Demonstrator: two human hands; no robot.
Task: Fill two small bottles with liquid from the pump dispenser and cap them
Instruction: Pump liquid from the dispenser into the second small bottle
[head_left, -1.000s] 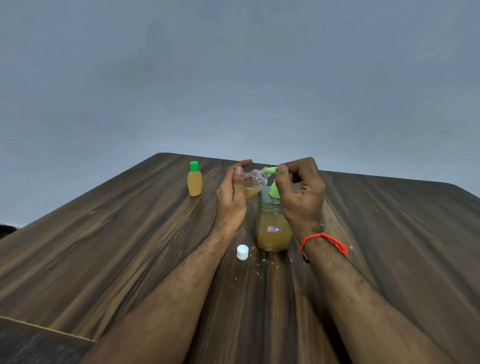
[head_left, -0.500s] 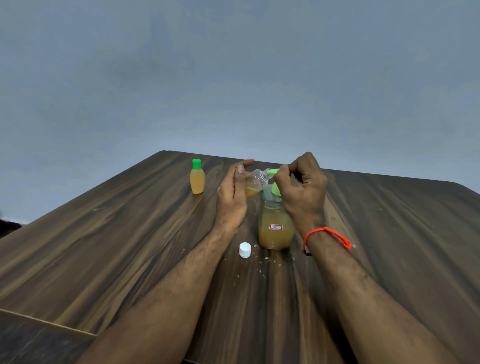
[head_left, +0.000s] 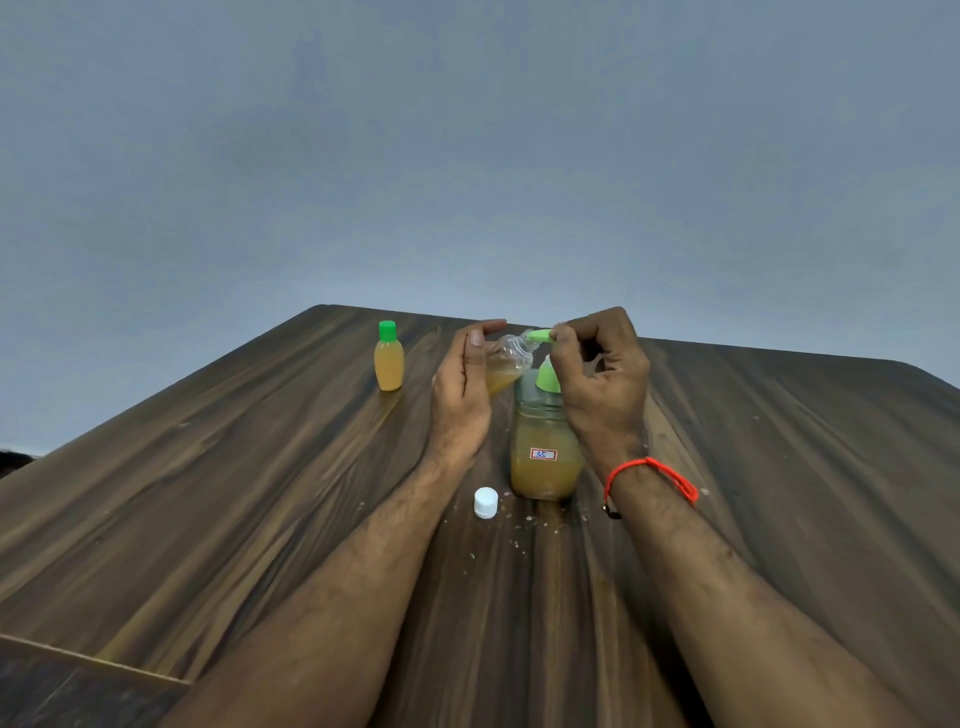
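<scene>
A clear pump dispenser (head_left: 544, 457) with amber liquid and a green pump head stands mid-table. My right hand (head_left: 597, 374) rests on the green pump head, fingers curled over its nozzle. My left hand (head_left: 462, 379) holds a small clear bottle (head_left: 508, 364), tilted, its mouth against the nozzle tip; amber liquid fills its lower part. A white cap (head_left: 485, 502) lies on the table just left of the dispenser's base. A second small bottle (head_left: 389, 358), full of amber liquid and closed with a green cap, stands upright further left.
The dark wood-grain table (head_left: 208, 493) stretches wide on both sides; its far edge runs just behind my hands. Small crumbs or drips speckle the surface around the dispenser's base. A plain grey wall fills the background.
My right hand has risen slightly with the pump head. The tilted bottle stays at the nozzle. The view has shifted a little.
</scene>
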